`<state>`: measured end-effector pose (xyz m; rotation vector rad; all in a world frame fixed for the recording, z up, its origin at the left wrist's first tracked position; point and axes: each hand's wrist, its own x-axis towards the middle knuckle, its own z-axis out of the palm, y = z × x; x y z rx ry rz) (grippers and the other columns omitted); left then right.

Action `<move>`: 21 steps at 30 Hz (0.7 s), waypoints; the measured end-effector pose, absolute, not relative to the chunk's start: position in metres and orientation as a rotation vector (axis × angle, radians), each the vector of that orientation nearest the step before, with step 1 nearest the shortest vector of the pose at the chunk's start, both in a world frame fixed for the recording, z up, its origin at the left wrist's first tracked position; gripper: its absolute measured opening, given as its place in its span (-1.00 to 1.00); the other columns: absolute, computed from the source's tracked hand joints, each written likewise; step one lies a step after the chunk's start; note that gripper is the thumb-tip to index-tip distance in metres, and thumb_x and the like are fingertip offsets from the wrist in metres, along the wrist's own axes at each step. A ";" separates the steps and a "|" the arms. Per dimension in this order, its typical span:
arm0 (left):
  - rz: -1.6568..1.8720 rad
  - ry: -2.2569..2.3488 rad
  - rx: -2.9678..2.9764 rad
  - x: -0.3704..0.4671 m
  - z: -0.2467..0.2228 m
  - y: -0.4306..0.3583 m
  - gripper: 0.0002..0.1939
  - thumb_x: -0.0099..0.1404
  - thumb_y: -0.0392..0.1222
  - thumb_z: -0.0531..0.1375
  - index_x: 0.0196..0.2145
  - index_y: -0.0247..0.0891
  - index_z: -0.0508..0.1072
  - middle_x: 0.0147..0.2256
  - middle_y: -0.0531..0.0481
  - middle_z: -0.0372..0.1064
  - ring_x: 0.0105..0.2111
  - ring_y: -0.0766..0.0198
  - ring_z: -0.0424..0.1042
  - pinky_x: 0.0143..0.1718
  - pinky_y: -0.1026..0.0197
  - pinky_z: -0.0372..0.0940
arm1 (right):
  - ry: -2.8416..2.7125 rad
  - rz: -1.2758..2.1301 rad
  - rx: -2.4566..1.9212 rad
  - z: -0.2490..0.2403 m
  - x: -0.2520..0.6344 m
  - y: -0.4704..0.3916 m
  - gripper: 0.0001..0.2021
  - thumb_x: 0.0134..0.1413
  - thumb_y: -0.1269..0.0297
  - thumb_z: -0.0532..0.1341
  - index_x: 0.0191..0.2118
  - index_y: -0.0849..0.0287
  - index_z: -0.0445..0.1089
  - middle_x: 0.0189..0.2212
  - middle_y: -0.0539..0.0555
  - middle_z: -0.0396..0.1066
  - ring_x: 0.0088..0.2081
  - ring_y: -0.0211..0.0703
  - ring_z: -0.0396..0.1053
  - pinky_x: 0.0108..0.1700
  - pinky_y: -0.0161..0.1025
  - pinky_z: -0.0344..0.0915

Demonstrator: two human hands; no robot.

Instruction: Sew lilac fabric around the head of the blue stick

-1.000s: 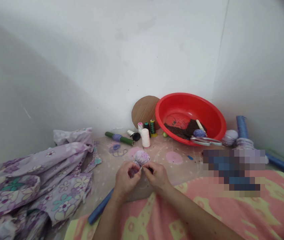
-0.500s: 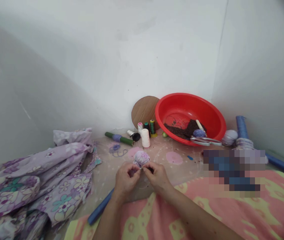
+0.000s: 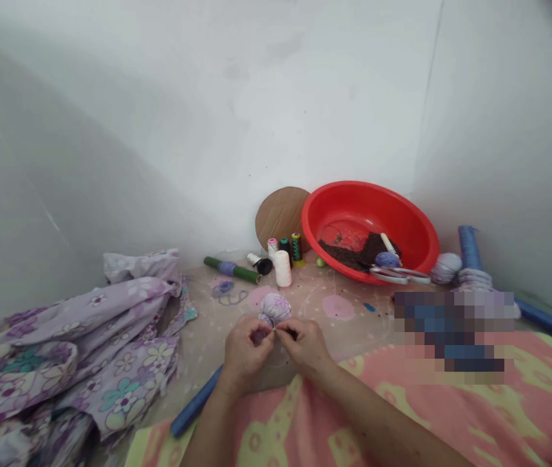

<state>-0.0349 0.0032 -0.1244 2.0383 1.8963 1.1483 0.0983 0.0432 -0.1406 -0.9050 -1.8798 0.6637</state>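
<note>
A small round floral cloth ball (image 3: 276, 306), lilac and white with a gathered lower end, lies on the patterned plastic sheet just beyond my fingertips. My left hand (image 3: 246, 347) is closed, thumb and forefinger pinched at a thin white thread by the gathered end. From the other side, my right hand (image 3: 303, 344) pinches the same thread, its fingertips nearly touching the left ones. How the thread runs around the cloth is too small to make out. Beyond the ball stands a white thread cone (image 3: 283, 268).
Several thread spools (image 3: 296, 250) stand by a cardboard disc (image 3: 283, 214). A red basin (image 3: 421, 233) holds dark material, with scissors (image 3: 397, 275) at its rim. A yarn-wrapped green tube (image 3: 244, 273), floral fabric (image 3: 130, 363), a blue tube (image 3: 195, 403) and a pink-yellow cloth (image 3: 377, 415) lie around.
My fingertips have drawn slightly closer together below the cloth ball, the right ones shifting a little left. The rest looks the same.
</note>
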 end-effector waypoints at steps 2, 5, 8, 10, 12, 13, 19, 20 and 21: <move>1.153 1.900 2.032 -0.036 -0.125 0.004 -0.85 0.06 -0.15 0.09 -0.52 -0.26 0.38 -0.52 0.02 0.28 -0.51 0.35 0.25 -0.50 0.34 0.13 | -1.866 0.662 -0.910 -0.141 0.099 0.043 -0.81 -0.11 0.41 0.07 -0.51 0.17 0.44 -0.57 0.00 0.42 -0.50 -0.27 0.32 -0.47 -0.40 0.18; 1.165 1.917 2.002 -0.038 -0.128 0.005 -0.86 0.06 -0.17 0.09 -0.52 -0.27 0.38 -0.52 0.03 0.29 -0.50 0.35 0.26 -0.50 0.34 0.14 | -1.823 0.691 -0.917 -0.143 0.098 0.045 -0.82 -0.12 0.41 0.07 -0.51 0.18 0.42 -0.58 0.00 0.41 -0.51 -0.27 0.31 -0.47 -0.41 0.18; 1.185 1.916 1.986 -0.039 -0.129 0.006 -0.87 0.06 -0.18 0.09 -0.51 -0.27 0.38 -0.51 0.03 0.29 -0.50 0.35 0.26 -0.50 0.34 0.14 | -1.790 0.734 -0.926 -0.145 0.097 0.047 -0.83 -0.12 0.39 0.07 -0.52 0.19 0.41 -0.61 -0.01 0.38 -0.53 -0.28 0.29 -0.50 -0.41 0.17; 1.197 1.902 1.991 -0.039 -0.128 0.006 -0.87 0.06 -0.19 0.09 -0.50 -0.27 0.39 -0.50 0.02 0.30 -0.50 0.35 0.27 -0.50 0.34 0.15 | -1.781 0.757 -0.938 -0.146 0.097 0.047 -0.84 -0.12 0.39 0.08 -0.52 0.19 0.40 -0.62 -0.01 0.37 -0.54 -0.28 0.29 -0.51 -0.41 0.16; 1.208 1.892 1.997 -0.038 -0.127 0.005 -0.88 0.05 -0.19 0.09 -0.49 -0.27 0.39 -0.50 0.02 0.30 -0.50 0.35 0.27 -0.50 0.34 0.15 | -1.780 0.764 -0.945 -0.146 0.097 0.047 -0.85 -0.13 0.39 0.08 -0.53 0.20 0.40 -0.62 -0.01 0.37 -0.54 -0.28 0.29 -0.50 -0.41 0.16; 1.215 1.890 1.998 -0.037 -0.126 0.004 -0.88 0.05 -0.19 0.10 -0.49 -0.26 0.40 -0.50 0.02 0.30 -0.50 0.35 0.27 -0.50 0.34 0.15 | -1.781 0.763 -0.945 -0.145 0.097 0.047 -0.85 -0.14 0.39 0.08 -0.53 0.20 0.40 -0.61 -0.01 0.37 -0.53 -0.28 0.29 -0.50 -0.41 0.16; 1.205 1.900 2.029 -0.036 -0.126 0.004 -0.86 0.05 -0.16 0.10 -0.52 -0.27 0.40 -0.52 0.01 0.31 -0.50 0.34 0.27 -0.50 0.33 0.15 | -1.797 0.768 -0.936 -0.147 0.096 0.046 -0.85 -0.15 0.39 0.08 -0.54 0.19 0.39 -0.64 -0.02 0.34 -0.55 -0.29 0.25 -0.52 -0.42 0.13; 1.210 1.909 2.022 -0.036 -0.126 0.005 -0.86 0.05 -0.18 0.10 -0.52 -0.27 0.40 -0.52 0.01 0.31 -0.50 0.34 0.27 -0.50 0.33 0.15 | -1.796 0.769 -0.937 -0.148 0.096 0.045 -0.85 -0.15 0.39 0.08 -0.54 0.19 0.39 -0.64 -0.02 0.33 -0.55 -0.29 0.24 -0.53 -0.42 0.13; 1.221 1.921 2.009 -0.037 -0.127 0.005 -0.87 0.05 -0.19 0.09 -0.52 -0.27 0.40 -0.51 0.01 0.31 -0.50 0.34 0.27 -0.50 0.33 0.15 | -1.794 0.769 -0.939 -0.148 0.097 0.045 -0.85 -0.15 0.39 0.08 -0.54 0.19 0.38 -0.65 -0.02 0.32 -0.56 -0.30 0.24 -0.53 -0.42 0.12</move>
